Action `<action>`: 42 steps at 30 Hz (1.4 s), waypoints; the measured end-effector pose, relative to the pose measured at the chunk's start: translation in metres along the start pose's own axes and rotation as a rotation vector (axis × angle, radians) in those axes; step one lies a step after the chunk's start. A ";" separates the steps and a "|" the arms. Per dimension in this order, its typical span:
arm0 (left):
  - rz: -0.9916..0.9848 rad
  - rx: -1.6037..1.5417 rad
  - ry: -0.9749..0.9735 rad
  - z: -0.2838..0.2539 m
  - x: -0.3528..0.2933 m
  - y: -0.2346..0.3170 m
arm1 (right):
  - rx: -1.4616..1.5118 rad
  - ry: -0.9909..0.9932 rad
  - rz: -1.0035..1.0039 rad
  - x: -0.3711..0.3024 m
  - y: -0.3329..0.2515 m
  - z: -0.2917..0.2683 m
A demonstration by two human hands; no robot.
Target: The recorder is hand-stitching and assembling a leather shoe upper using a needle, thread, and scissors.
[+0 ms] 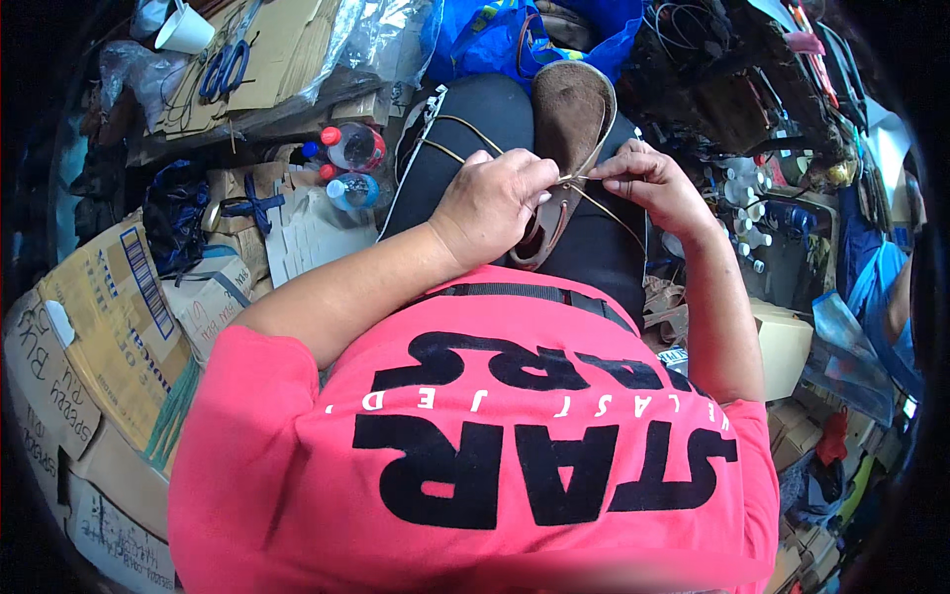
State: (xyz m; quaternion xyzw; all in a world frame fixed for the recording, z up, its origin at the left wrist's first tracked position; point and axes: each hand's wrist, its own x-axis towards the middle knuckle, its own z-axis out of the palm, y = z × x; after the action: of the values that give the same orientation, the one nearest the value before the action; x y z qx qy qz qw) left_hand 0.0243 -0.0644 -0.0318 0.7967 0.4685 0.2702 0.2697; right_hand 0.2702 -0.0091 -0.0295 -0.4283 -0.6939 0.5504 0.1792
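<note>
A brown suede shoe (569, 109) lies sole up on my lap, across my black trousers (485, 114). My left hand (493, 203) rests on the shoe's side and pinches a thin tan thread (450, 122) at the shoe's edge. My right hand (648, 183) is closed on the same thread or a needle just to the right of the left fingertips; I cannot tell which. The thread loops away over my left knee and another strand runs down toward the right. My pink printed shirt (495, 436) fills the lower part of the view.
Two plastic bottles with red caps (351, 163) stand left of my knee. Blue scissors (226, 67) lie on flattened cardboard, with a white cup (183, 30) beside them. Cardboard boxes (99, 327) are stacked at left. Cluttered shelves, small white bottles (742, 198) and a blue bag (495, 40) surround me.
</note>
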 end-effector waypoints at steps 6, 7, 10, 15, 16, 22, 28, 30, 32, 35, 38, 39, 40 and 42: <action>0.080 -0.039 0.074 0.004 0.003 -0.006 | -0.026 0.078 -0.021 0.003 0.000 0.014; 0.099 -0.039 0.074 0.004 0.003 -0.006 | -0.090 0.125 -0.050 0.003 -0.003 0.017; 0.082 -0.054 0.031 0.000 0.005 -0.008 | -0.202 0.225 -0.129 -0.001 -0.012 0.026; -0.055 -0.101 -0.026 -0.039 0.021 -0.039 | -0.405 0.338 -0.192 -0.012 -0.023 0.034; -0.087 -0.019 0.021 -0.050 0.026 -0.049 | -0.406 0.356 -0.189 -0.015 -0.024 0.036; -0.044 0.030 0.045 -0.064 0.010 -0.053 | -0.708 0.435 -0.215 -0.031 -0.026 0.060; 0.019 -0.067 0.090 -0.034 -0.002 -0.026 | -0.779 0.416 -0.218 -0.032 -0.024 0.063; 0.174 0.200 0.154 -0.030 0.008 -0.029 | -0.723 0.394 -0.213 -0.030 -0.024 0.056; 0.185 0.074 0.144 -0.026 0.018 -0.032 | -0.584 0.297 -0.107 -0.026 -0.023 0.045; 0.163 -0.094 0.041 -0.021 0.028 -0.037 | -0.524 0.253 -0.058 -0.020 -0.021 0.032; 0.174 -0.086 0.014 -0.018 0.030 -0.040 | -0.490 0.222 -0.027 -0.014 -0.020 0.026; 0.168 -0.078 0.008 -0.017 0.031 -0.041 | -0.462 0.212 -0.035 -0.013 -0.019 0.025; 0.173 -0.070 0.011 -0.017 0.031 -0.042 | -0.435 0.201 -0.043 -0.012 -0.019 0.023; 0.176 -0.061 0.012 -0.017 0.032 -0.042 | -0.444 0.200 -0.065 -0.010 -0.019 0.022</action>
State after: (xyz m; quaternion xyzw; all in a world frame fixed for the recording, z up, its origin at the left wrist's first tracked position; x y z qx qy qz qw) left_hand 0.0008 -0.0153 -0.0428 0.8246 0.3900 0.3117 0.2661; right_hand 0.2526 -0.0306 -0.0173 -0.4869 -0.7900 0.3333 0.1665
